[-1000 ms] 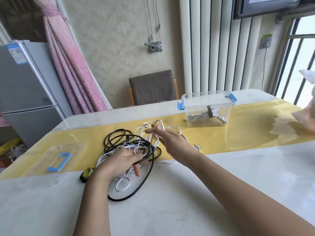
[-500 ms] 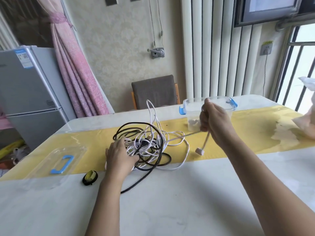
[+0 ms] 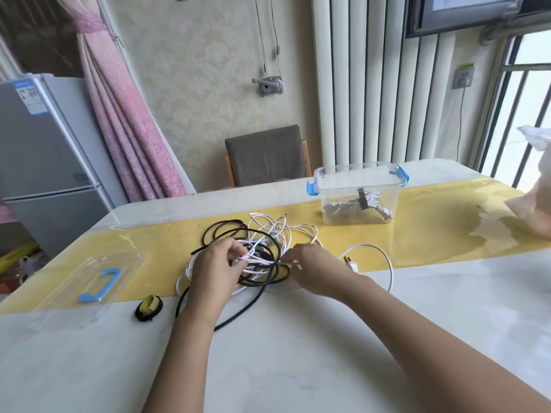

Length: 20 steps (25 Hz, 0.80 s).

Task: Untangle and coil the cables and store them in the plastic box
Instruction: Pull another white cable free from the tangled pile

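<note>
At the frame's centre, the right hand [image 3: 313, 269] is burying its fingers [image 3: 294, 255] in the cable tangle [image 3: 264, 257], leaving its hold unclear. The left hand [image 3: 216, 263] is covering the tangle's left side. Both forearms are running off the bottom edge. The right edge is cutting off the bag [image 3: 533, 204]. The bundle [image 3: 362, 204] inside the plastic box [image 3: 331, 195] is showing only as a blur.
</note>
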Motion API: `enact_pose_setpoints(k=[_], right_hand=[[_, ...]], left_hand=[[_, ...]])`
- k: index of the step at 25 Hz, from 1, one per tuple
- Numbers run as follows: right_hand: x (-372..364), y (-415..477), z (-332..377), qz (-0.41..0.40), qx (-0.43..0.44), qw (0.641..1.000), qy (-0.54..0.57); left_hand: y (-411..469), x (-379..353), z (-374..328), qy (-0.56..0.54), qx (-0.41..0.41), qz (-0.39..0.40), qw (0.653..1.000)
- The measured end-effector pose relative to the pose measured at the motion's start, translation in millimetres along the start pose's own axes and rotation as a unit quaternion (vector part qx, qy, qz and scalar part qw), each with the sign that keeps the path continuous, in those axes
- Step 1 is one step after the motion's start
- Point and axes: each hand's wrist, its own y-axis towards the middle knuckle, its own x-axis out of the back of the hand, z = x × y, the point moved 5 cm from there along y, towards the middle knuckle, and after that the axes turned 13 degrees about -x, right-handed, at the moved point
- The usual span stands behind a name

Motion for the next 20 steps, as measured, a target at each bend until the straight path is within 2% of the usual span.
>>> enact_pose_setpoints(k=[2,4,6,8,10,12,13,16,17,18,20], right_hand=[[-16,-2,9,-0.002,0.011,0.999,0.035],[-15,-3,12,-0.028,0.013,0.992,0.124],[-7,-2,13,-0.023,0.016,0.98,0.198],[-2,-2,13,0.02,0.02,0.981,0.193],[0,-5,14,0.086,0.015,0.978,0.19],[3,-5,12,0.108,-0.003,0.967,0.231],[5,-5,10,0.109,-0.015,0.956,0.271],[2,-8,8,0.156,-0.032,0.902,0.402],[-1,-9,9,0.184,-0.026,0.877,0.443],[-4,-11,12,0.209,-0.021,0.849,0.485],[-7,-13,17,0.236,-0.04,0.798,0.554]], left_hand=[[-2,0,-4,-0.063,0.031,0.017,0.997],[-6,-3,-7,-0.144,0.043,0.029,0.988],[-4,2,-7,-0.193,0.041,-0.005,0.98],[1,6,-2,-0.27,0.032,-0.051,0.961],[3,0,2,-0.307,0.014,-0.02,0.951],[0,-9,-2,-0.297,0.01,0.037,0.954],[0,-11,-1,-0.278,0.009,0.037,0.96],[-2,4,16,-0.171,0.064,-0.046,0.982],[-3,7,24,-0.116,0.101,-0.034,0.988],[-6,6,32,-0.068,0.146,0.021,0.987],[-17,-2,40,-0.058,0.208,0.155,0.964]])
